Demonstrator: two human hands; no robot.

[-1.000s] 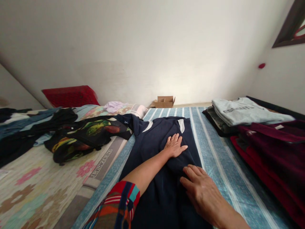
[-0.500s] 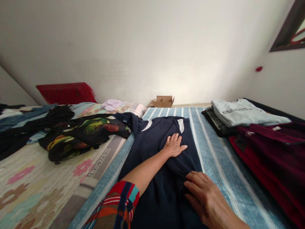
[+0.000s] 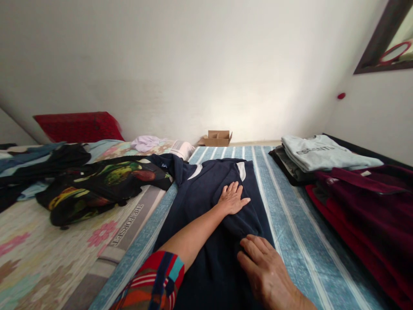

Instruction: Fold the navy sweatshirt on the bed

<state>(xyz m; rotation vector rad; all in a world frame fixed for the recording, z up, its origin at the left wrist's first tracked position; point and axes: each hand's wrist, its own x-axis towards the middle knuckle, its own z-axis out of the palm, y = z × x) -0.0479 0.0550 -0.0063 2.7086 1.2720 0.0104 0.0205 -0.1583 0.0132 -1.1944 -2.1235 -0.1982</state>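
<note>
A dark navy garment (image 3: 206, 189) with white shoulder patches lies spread lengthwise on a blue striped sheet (image 3: 290, 224). My left hand (image 3: 231, 199) rests flat on its upper part, fingers stretched out and together, thumb to the right. My right hand (image 3: 264, 269) lies palm down on the garment's right edge nearer to me, fingers extended and pressing on a fold of the cloth. Neither hand grips anything. My left sleeve (image 3: 155, 282) is striped in red, blue and orange.
Folded clothes stand stacked at the right: a light grey shirt (image 3: 322, 153) on dark ones, and maroon garments (image 3: 364, 202) nearer. At the left lies a black printed garment (image 3: 100, 183) among loose clothes on a floral sheet (image 3: 38, 254). A red pillow (image 3: 77, 127) and a cardboard box (image 3: 216, 137) are by the wall.
The view has shifted a little to the right. My right hand slid slightly left along the navy garment's edge. My left hand stays flat in the same spot.
</note>
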